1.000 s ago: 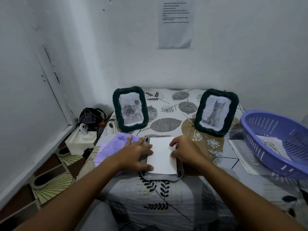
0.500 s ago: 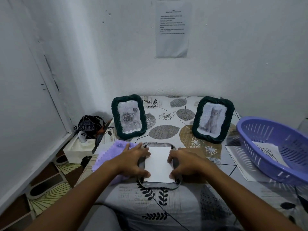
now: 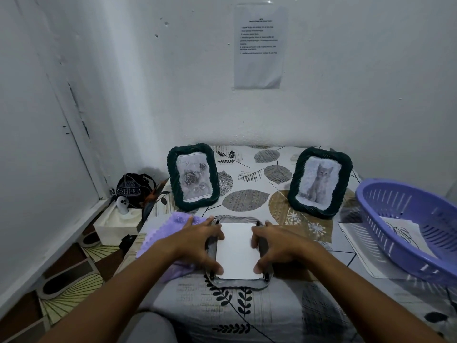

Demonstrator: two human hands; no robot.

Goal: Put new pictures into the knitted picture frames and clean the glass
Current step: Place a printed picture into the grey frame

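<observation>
Left hand (image 3: pixel 197 240) sat on the left edge of the face-down frame (image 3: pixel 238 283), fingers curled over the edge, thumb down at the near left corner of the white sheet (image 3: pixel 238 251). Right hand (image 3: pixel 277 242) mirrored it on the right edge, fingers curled, thumb at the near right corner. Both hands gripped the frame by its sides with the sheet between them; neither was flat or idle.

The sheet lay white side up inside the back opening, roughly square to it. Small dark tabs showed at the corners; couldn't tell whether they were turned in or out.

Step in hand, as I read it: seating the new picture in the back of the third frame. Not closed up. No backing board visible on it.

Purple cloth (image 3: pixel 168 233) lay on the tabletop (image 3: pixel 247 313) just left of the frame, partly under the left hand and wrist. Two dark green knitted frames stood upright further back: rose frame (image 3: pixel 193 177) at left, cat frame (image 3: pixel 320 181) at right, well apart. Purple basket (image 3: pixel 410 226) at far right held a sheet of paper and sat on more paper.

Next move likely needs: press the sheet flat and centred, refit the backing if there is one, secure the tabs, flip the frame over, then take the cloth to the glass. Risk: sheet skewing under the thumbs.
</observation>
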